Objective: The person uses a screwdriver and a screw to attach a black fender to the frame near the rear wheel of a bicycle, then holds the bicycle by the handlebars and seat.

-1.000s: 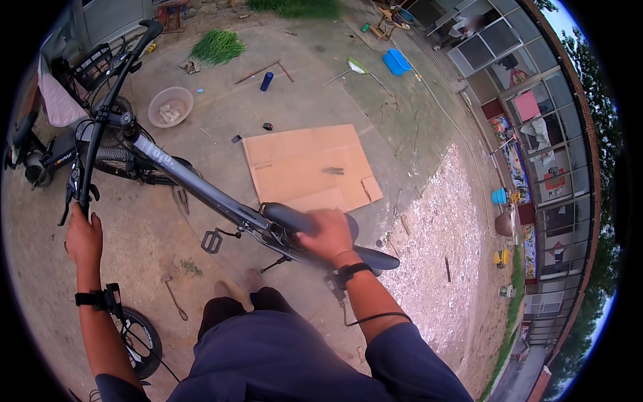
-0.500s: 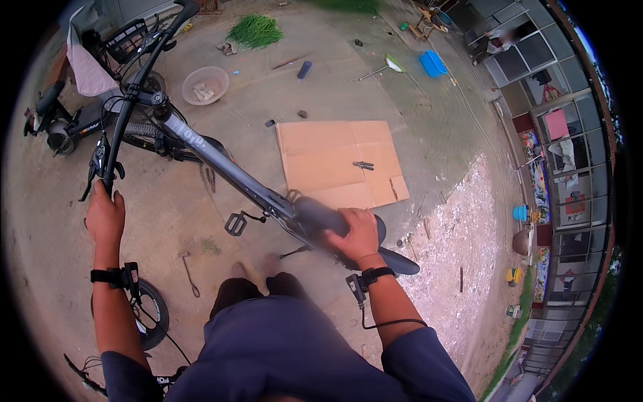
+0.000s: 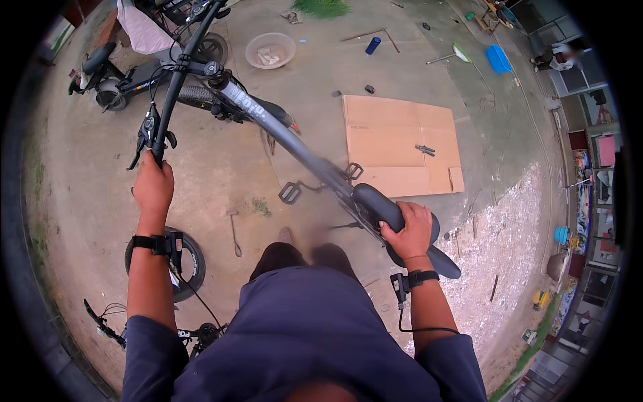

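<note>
A grey bicycle (image 3: 284,137) stands in front of me, its front end far left and its rear near right. My left hand (image 3: 154,185) is closed round the left end of the black handlebar (image 3: 175,87), just behind the brake lever. With my right hand (image 3: 410,230) I grip the black saddle (image 3: 378,203), thumb on one side and fingers over the top. Two black pedals show, the nearer one (image 3: 290,193) left of the frame tube. A black strap with a small device sits on each wrist.
Right of the bicycle lies a flat cardboard sheet (image 3: 402,151) with pliers (image 3: 424,150) on it. A plastic basin (image 3: 270,51), an electric scooter (image 3: 127,82) and a blue crate (image 3: 497,59) stand farther off. A loose wheel (image 3: 194,268) and a hammer-like tool (image 3: 236,234) lie at left. Another person is far right.
My view has swung, so the cardboard and basin sit farther right and higher. Both hands keep their hold on the handlebar and saddle. The far pedal now shows beside the frame.
</note>
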Motion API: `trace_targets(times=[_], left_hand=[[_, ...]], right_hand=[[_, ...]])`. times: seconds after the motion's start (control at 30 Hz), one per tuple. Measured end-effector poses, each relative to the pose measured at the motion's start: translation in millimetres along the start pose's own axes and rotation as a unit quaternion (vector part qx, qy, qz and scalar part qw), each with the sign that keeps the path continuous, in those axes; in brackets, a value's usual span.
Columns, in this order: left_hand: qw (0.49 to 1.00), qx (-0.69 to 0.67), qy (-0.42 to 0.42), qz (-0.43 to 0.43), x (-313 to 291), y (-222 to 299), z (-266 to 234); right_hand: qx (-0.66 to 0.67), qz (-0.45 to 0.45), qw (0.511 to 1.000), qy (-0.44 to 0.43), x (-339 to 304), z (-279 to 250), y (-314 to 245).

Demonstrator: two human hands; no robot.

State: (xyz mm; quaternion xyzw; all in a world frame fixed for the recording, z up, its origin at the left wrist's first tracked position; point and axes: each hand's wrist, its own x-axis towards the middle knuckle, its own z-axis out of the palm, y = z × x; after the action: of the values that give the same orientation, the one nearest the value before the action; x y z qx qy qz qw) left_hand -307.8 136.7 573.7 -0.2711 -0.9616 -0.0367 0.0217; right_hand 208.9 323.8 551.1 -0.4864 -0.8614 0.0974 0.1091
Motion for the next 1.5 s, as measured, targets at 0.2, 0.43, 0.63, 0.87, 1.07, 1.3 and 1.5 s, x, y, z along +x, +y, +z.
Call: trace_targets(times=[0.2,0.43,0.63,0.87,1.07,1.3,1.5], left_hand=[[0.999,0.005,-0.032,-0.032,0.9,2.1,-10.5],[0.999,-0.016,-0.026,-0.014,-2.6,-9.4,-9.9],[1.0,-0.025,-0.001,0.008,-4.4,-15.4,0.4],[0.998,-0.047,0.031,0.027,-8.8,-17.2,2.6],[0.993,-0.084,0.058,0.059,-14.3,-22.6,0.0],[0.974,-0.095,0.146,0.145,-29.6,-28.5,-6.8],[0.971,-0.06,0.148,0.177,-50.4,-29.5,-2.4]], right_hand=[[0.004,0.0,1.0,-0.007,3.3,-4.1,-9.1],[-0.017,-0.004,1.0,-0.001,-6.0,-5.6,-14.5],[-0.018,-0.008,1.0,0.005,-3.6,-1.7,-13.6],[-0.031,-0.011,0.999,0.012,-6.3,0.7,-13.3],[-0.03,-0.008,1.0,0.005,-8.4,0.0,-18.6],[-0.019,-0.012,1.0,0.001,-5.6,-0.3,-23.8],[-0.025,-0.008,1.0,-0.003,-3.9,-0.7,-23.9]])
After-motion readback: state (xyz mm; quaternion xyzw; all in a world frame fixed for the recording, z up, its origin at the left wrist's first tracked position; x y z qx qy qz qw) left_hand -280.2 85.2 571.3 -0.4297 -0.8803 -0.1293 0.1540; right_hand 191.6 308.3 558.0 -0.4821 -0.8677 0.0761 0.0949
